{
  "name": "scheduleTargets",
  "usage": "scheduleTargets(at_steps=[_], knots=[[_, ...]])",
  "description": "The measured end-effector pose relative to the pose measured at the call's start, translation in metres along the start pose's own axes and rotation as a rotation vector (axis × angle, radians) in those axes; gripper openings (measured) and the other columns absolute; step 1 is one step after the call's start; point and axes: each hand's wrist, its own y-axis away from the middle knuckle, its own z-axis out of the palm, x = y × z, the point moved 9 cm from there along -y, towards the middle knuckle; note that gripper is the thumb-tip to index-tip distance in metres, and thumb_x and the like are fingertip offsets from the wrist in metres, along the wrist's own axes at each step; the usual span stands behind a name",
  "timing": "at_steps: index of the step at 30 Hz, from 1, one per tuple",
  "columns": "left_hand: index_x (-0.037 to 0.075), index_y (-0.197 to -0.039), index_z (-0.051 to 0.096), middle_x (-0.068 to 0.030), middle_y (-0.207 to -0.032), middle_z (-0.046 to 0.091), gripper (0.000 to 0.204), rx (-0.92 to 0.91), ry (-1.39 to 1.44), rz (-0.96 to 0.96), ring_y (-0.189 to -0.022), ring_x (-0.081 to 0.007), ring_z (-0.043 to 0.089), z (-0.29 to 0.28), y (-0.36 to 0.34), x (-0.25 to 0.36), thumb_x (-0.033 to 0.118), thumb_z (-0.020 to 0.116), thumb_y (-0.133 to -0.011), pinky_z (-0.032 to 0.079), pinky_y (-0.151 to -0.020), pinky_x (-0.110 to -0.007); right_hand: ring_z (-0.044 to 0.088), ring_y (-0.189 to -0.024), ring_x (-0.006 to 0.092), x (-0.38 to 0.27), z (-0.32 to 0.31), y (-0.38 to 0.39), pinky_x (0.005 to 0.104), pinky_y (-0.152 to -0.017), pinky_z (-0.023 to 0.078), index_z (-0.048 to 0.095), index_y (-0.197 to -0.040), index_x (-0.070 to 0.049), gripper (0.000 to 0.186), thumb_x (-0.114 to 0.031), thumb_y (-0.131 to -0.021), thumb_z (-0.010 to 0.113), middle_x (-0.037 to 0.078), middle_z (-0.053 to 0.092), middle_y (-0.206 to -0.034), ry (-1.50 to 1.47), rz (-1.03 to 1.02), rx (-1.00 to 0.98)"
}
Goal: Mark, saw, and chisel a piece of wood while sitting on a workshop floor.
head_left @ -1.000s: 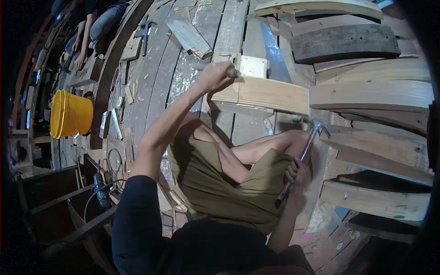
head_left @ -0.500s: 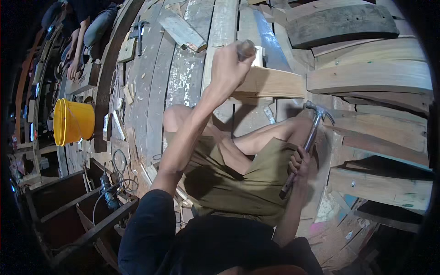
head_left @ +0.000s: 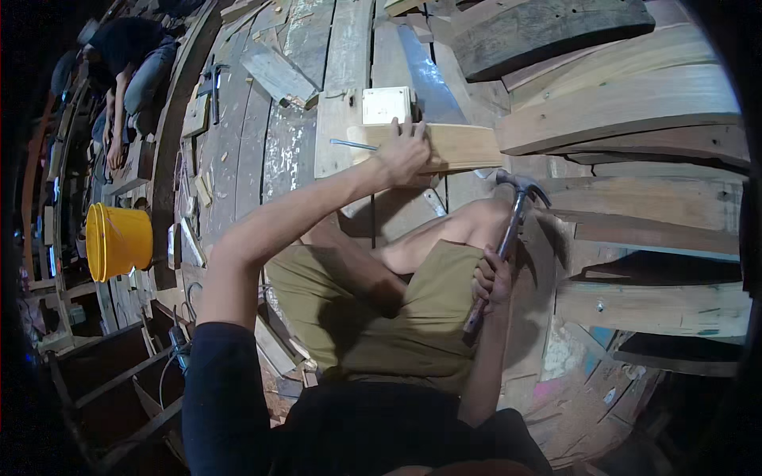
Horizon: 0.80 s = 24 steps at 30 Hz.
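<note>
Beyond my crossed legs lies a pale wooden board (head_left: 460, 147), slightly curved along its edge. My left hand (head_left: 406, 151) rests on it, fingertips over the far edge. A chisel (head_left: 353, 145) sticks out to the left from under that hand; its handle is hidden beneath the palm. Behind the board, close to my fingertips, is a small cream-white block (head_left: 386, 105). My right hand (head_left: 494, 279) is wrapped round the shaft of a claw hammer (head_left: 517, 208), held upright by my right knee, its metal head near the board's right end.
Curved timber pieces (head_left: 619, 111) are stacked along the right, a dark one (head_left: 556, 36) at the top. A yellow bucket (head_left: 119, 242) stands at left, a corded power tool (head_left: 181, 347) below it. Another hammer (head_left: 214, 91) lies far left. Another person (head_left: 131, 63) sits at upper left.
My left hand has come down from a raised fist around the chisel's handle onto the board, the blade now pointing left. The hammer stays in my right hand. The view has shifted slightly.
</note>
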Motion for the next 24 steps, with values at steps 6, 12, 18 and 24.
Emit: scheduleTargets(at_steps=[6,12,18,24], knots=[[0.020,-0.122,0.064,-0.0318,-0.138,0.032,0.045,-0.175,0.048,-0.016,-0.134,-0.0571,0.025,0.014,-0.011,-0.003,0.037,0.067,-0.081,0.027,-0.103,-0.072,0.024,-0.036,0.0041,-0.004,0.014,0.004,0.0206,-0.028,0.023,0.052,-0.090,-0.014,0.007,-0.016,-0.097,0.055,-0.008,0.025,-0.052,-0.153,0.009,-0.143],[0.011,-0.110,0.069,-0.0309,-0.133,0.035,0.045,-0.189,0.078,-0.053,-0.133,-0.0559,0.027,0.010,-0.013,-0.006,0.043,0.069,-0.078,0.027,-0.104,-0.071,0.022,-0.035,0.0022,-0.005,0.002,0.005,0.0209,-0.029,0.020,0.054,-0.091,-0.015,0.005,-0.016,-0.095,0.055,-0.010,0.026,-0.051,-0.091,-0.002,-0.044],[0.006,-0.108,0.069,-0.0308,-0.128,0.041,0.048,-0.253,0.054,-0.064,-0.129,-0.0517,0.035,0.006,-0.011,-0.010,0.040,0.072,-0.074,0.036,-0.101,-0.067,0.021,-0.035,0.0024,-0.008,0.004,0.007,0.0218,-0.029,0.017,0.054,-0.091,-0.016,0.004,-0.014,-0.095,0.054,-0.010,0.024,-0.050,-0.063,-0.027,0.002],[0.005,-0.110,0.068,-0.0368,-0.121,0.049,0.043,-0.017,0.136,-0.054,-0.120,-0.0512,0.048,0.005,-0.007,-0.015,0.036,0.067,-0.080,0.039,-0.090,-0.070,0.020,-0.034,0.0033,-0.005,0.003,0.009,0.0223,-0.029,0.017,0.054,-0.092,-0.016,0.004,-0.016,-0.095,0.056,-0.010,0.024,-0.049,-0.093,-0.001,0.028]])
